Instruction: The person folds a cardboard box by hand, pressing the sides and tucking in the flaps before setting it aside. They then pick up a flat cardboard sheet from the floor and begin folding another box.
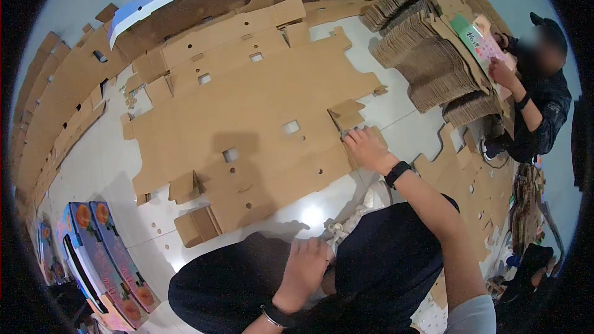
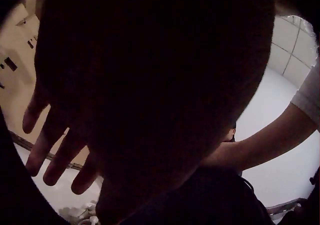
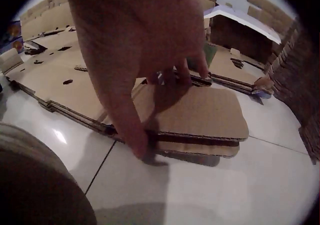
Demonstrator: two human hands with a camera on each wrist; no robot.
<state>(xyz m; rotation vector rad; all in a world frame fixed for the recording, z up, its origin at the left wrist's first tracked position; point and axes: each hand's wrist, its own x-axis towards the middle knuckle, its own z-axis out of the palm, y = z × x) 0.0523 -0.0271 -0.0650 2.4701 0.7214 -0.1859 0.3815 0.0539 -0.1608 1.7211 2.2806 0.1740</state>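
Right hand (image 1: 369, 151), right of centre, grip grasping the edge of the cardboard (image 1: 260, 102), probably to keep its layers together; left hand (image 1: 303, 269), lower centre, released, seemingly unneeded.

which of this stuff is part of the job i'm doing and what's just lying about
Part of the job, it seems:
- flat cardboard, layered, with a corner flap held by your right hand

Likely just lying about:
- printed boxes on the floor to the left
- stacked cardboard to the right, though it may be spare stock
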